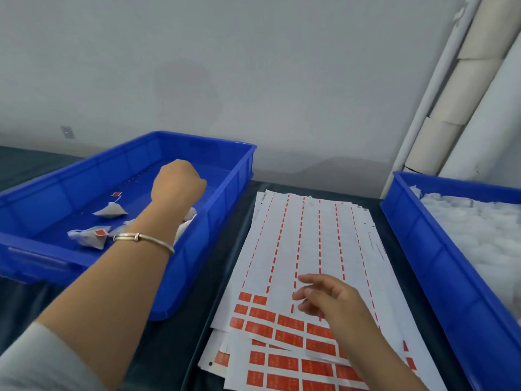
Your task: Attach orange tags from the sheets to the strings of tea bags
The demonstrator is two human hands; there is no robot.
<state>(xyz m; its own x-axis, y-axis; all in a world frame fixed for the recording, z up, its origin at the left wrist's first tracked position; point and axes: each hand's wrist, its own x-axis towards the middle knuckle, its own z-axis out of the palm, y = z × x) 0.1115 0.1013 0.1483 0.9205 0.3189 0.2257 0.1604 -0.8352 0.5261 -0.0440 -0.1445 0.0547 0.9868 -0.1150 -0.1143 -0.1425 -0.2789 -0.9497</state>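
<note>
A stack of white sheets (310, 235) lies in the middle, with rows of orange tags (290, 323) left at its near end. My right hand (329, 297) hovers just above the sheet beside those tags, fingers loosely spread and holding nothing. My left hand (177, 182) reaches into the left blue tray (211, 142); its fingers point down and away, hidden behind the back of the hand. In that tray lie pyramid tea bags (110, 210), one with an orange tag (116, 194) on its string, another (90, 235) with a tag lying on it.
A second blue tray (423, 249) on the right holds a heap of white untagged tea bags (479, 227). Cardboard tubes (465, 80) lean against the wall at the back right. A dark cloth covers the table. My left wrist bears a metal bracelet (141, 237).
</note>
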